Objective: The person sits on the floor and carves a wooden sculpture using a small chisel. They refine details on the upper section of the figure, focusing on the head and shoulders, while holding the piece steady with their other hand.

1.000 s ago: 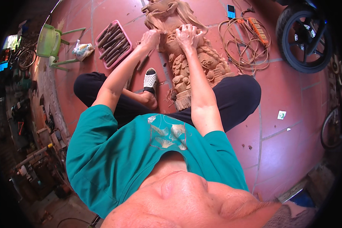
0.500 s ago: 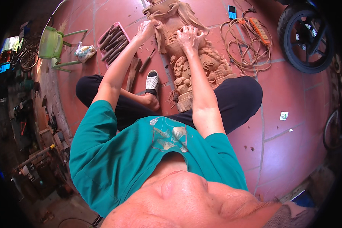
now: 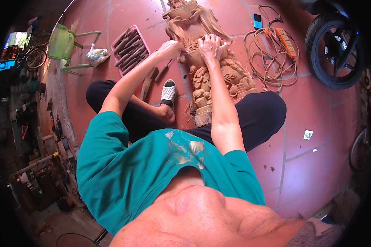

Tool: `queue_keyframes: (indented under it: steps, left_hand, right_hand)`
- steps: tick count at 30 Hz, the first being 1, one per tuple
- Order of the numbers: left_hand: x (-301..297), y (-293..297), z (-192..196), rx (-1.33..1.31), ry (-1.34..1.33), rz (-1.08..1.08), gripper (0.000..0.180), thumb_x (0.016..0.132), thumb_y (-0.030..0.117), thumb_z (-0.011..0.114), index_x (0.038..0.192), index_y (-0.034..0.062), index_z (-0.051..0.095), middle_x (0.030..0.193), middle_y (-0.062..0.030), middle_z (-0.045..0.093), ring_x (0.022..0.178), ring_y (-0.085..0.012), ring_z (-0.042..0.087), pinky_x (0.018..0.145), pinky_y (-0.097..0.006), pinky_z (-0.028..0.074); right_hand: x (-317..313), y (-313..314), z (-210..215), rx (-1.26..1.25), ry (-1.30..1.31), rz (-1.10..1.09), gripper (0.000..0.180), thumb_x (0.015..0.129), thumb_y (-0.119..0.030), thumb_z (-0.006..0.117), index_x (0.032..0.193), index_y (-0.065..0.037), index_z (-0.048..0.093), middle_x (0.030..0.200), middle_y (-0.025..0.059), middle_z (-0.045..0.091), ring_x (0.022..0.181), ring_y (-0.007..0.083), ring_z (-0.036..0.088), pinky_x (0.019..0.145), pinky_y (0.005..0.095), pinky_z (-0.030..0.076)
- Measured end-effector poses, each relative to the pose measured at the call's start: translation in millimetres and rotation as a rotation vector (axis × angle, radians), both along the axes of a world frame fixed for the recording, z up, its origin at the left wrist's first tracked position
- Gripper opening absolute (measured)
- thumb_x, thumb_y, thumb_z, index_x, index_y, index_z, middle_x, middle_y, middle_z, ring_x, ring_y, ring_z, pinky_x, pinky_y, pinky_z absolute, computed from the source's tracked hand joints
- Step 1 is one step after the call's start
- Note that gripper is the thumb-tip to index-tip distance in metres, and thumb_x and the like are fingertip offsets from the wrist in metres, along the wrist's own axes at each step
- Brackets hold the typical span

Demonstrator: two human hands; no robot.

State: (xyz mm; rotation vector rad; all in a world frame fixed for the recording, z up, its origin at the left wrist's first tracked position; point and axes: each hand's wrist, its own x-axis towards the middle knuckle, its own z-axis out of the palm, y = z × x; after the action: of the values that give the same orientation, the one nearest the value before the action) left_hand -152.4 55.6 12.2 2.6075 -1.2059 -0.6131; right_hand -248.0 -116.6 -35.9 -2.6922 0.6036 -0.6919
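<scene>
A brown carved wooden sculpture (image 3: 224, 74), full of drapery and rounded relief, lies lengthwise on the floor between my legs. My left hand (image 3: 170, 50) is closed at its left edge, fingertips bent against the wood; whatever may be in them is hidden. Across the middle of the carving rests my right hand (image 3: 210, 48), with its fingers curled down on the surface, and I cannot make out anything under them. A thin dark-handled carving tool (image 3: 162, 73) lies on the floor left of the sculpture, beside a wooden mallet-like piece (image 3: 148, 84).
A pink tray (image 3: 137, 33) of several chisel-like tools sits to the left, near a plastic bag (image 3: 97, 55) and a green chair (image 3: 61, 46). On the right are an orange power strip (image 3: 286, 44) with coiled cable, a phone (image 3: 257, 21) and a motorcycle wheel (image 3: 334, 51).
My left hand has come nearer to me along the sculpture's left edge. My right hand stays at about the same place on the carving. The whole view has shifted slightly.
</scene>
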Motion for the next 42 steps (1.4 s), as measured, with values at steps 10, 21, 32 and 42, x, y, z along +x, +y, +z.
queue_keyframes:
  steps: [10,21,32,42]
  left_hand:
    - [94.3,11.3,-4.9,-0.158,-0.479,0.3,0.024,0.089,0.015,0.058,0.106,0.0184,0.074,0.095,-0.0165,0.071,0.088,-0.036,0.068,0.078,-0.045,0.054]
    - [118.0,-21.2,3.3,0.166,-0.443,-0.17,0.026,0.073,0.008,0.059,0.093,0.0131,0.074,0.088,-0.0176,0.069,0.084,-0.0341,0.068,0.07,-0.044,0.055]
    - [155.0,-1.8,-8.5,0.1,-0.571,-0.066,0.03,0.078,0.007,0.055,0.101,0.0128,0.073,0.089,-0.0167,0.07,0.087,-0.0343,0.068,0.074,-0.046,0.053]
    - [115.0,-24.5,4.7,0.207,-0.405,-0.315,0.036,0.073,0.001,0.057,0.101,0.0158,0.074,0.097,-0.0122,0.07,0.09,-0.0317,0.068,0.073,-0.042,0.055]
  right_hand:
    - [-2.4,-1.7,7.0,0.067,0.004,0.038,0.028,0.086,-0.034,0.058,0.099,-0.012,0.069,0.109,0.0085,0.065,0.111,0.027,0.055,0.097,0.0643,0.031]
    - [-5.0,-1.9,9.7,0.027,0.003,0.008,0.027,0.086,-0.034,0.058,0.095,-0.011,0.069,0.106,0.009,0.065,0.11,0.0265,0.056,0.098,0.0636,0.031]
    - [0.1,3.4,8.1,0.071,-0.021,0.041,0.027,0.086,-0.033,0.058,0.096,-0.011,0.068,0.109,0.0081,0.064,0.11,0.0265,0.056,0.098,0.0652,0.031]
    - [-2.2,-3.3,5.1,0.021,-0.009,0.013,0.026,0.086,-0.034,0.058,0.095,-0.012,0.069,0.107,0.0081,0.064,0.11,0.0263,0.054,0.096,0.0659,0.031]
